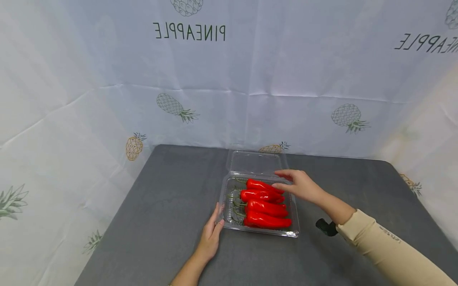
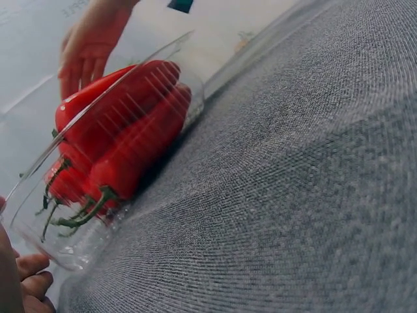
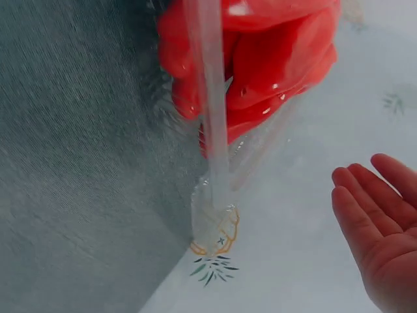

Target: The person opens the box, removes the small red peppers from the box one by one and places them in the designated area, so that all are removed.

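Left grip (image 1: 209,239) round clear tray (image 1: 264,232), right grip (image 1: 304,186) loose above red peppers (image 1: 266,208), mirrored "PINEAPPLE" (image 1: 189,31) on backdrop (image 1: 261,67)

Wrist view cropping left grip (image 2: 29,283), sleeve lettering (image 1: 390,234) blurred

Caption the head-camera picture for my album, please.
Left hand holding a clear container of red peppers; right hand near them.

Glossy red rounded peppers (image 3: 287,55) sit at one o'clock, behind a straight-edged clear plastic container (image 3: 212,98); the right hand (image 3: 388,238), fingers extended, is apart at four.
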A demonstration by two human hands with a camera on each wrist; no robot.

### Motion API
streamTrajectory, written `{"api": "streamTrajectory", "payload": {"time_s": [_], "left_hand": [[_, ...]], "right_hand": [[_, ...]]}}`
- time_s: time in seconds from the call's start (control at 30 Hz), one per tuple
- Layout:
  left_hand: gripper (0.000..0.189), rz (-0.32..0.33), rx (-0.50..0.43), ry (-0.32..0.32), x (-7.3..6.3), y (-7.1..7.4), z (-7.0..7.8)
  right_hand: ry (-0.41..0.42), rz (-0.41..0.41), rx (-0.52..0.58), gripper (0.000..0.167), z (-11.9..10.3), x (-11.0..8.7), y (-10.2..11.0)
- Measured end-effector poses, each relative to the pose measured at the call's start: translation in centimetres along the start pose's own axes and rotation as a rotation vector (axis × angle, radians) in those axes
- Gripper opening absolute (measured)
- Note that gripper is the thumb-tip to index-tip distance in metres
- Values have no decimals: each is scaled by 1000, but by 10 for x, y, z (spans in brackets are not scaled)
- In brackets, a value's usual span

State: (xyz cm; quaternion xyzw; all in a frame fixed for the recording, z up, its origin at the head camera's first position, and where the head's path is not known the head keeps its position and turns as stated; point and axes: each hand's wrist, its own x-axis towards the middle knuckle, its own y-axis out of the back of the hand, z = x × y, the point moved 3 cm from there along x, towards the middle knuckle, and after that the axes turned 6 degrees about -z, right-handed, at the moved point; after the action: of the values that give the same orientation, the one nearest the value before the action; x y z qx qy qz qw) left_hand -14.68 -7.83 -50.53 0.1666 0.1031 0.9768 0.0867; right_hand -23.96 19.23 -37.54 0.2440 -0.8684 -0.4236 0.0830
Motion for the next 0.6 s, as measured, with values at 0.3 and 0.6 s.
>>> {"api": "streamTrajectory", "payload": {"time_s": [0.3, 0.6], "left_hand": [[52, -16, 14, 20, 1, -2, -2], [52, -19, 16, 47, 1, 0, -1]], "right_hand": [[-35, -118, -61, 52, -4, 23, 0], [-21, -235, -92, 48, -8, 39, -9]]}}
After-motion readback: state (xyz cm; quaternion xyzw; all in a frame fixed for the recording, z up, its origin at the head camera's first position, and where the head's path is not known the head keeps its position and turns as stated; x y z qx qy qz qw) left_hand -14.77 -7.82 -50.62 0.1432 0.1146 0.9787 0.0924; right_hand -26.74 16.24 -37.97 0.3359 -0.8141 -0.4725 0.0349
